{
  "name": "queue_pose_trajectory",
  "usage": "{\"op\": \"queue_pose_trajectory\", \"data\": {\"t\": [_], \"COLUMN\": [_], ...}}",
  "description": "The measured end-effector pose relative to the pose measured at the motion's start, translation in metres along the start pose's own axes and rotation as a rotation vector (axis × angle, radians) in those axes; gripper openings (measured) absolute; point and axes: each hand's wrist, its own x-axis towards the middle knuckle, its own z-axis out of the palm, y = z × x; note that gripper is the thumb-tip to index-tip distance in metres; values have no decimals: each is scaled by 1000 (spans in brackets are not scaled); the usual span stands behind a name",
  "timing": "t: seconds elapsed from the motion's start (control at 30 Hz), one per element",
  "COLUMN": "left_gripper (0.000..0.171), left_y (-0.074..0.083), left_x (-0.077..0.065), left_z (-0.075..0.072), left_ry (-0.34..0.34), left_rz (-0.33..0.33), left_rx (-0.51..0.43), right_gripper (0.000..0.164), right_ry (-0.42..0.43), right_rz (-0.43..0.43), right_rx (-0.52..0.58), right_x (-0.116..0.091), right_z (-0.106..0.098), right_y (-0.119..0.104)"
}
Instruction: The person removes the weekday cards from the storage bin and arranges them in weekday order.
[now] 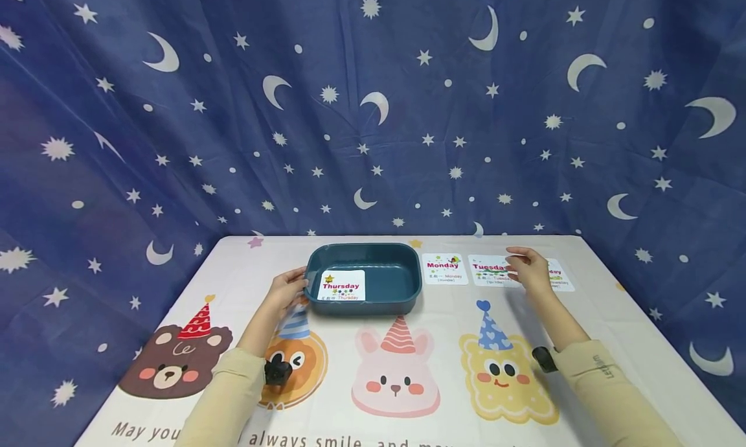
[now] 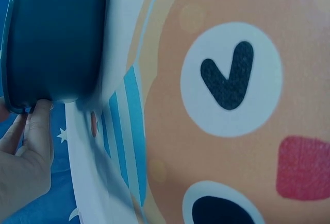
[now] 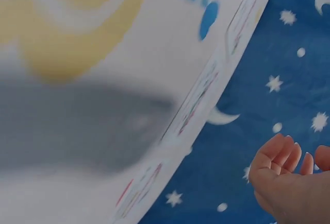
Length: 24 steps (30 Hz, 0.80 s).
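Starry curtain point(image 1: 326, 133) behind; left hand point(image 1: 285, 290) grips the left end of the oblong tray point(image 1: 373, 309); right hand point(image 1: 530, 272), loosely curled, empty, hovers by the right edge of the Tuesday card point(image 1: 486, 278).

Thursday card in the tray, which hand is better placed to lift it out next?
Probably the right hand: it looks empty, its fingers loosely curled, away from the tray. The left hand is nearer the Thursday card, but it is busy gripping the tray's left end.
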Motion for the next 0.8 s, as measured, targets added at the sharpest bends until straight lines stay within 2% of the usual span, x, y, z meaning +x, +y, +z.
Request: {"op": "queue_pose_trajectory", "data": {"t": [0.23, 0.37, 0.57, 0.8], "left_gripper": [47, 47, 47, 47], "left_y": [1, 1, 0, -1], "left_x": [0, -1, -1, -1], "left_z": [0, 0, 1, 1], "left_ry": [10, 14, 22, 16], "left_rz": [-3, 0, 8, -3], "left_rx": [7, 8, 8, -1], "right_gripper": [28, 30, 33, 31], "right_ry": [-120, -175, -246, -293], "right_rz": [3, 22, 20, 1], "right_rx": [91, 130, 137, 126], "right_x": [-10, -18, -27, -32], "right_z": [23, 39, 63, 82], "right_y": [-8, -12, -16, -26]}}
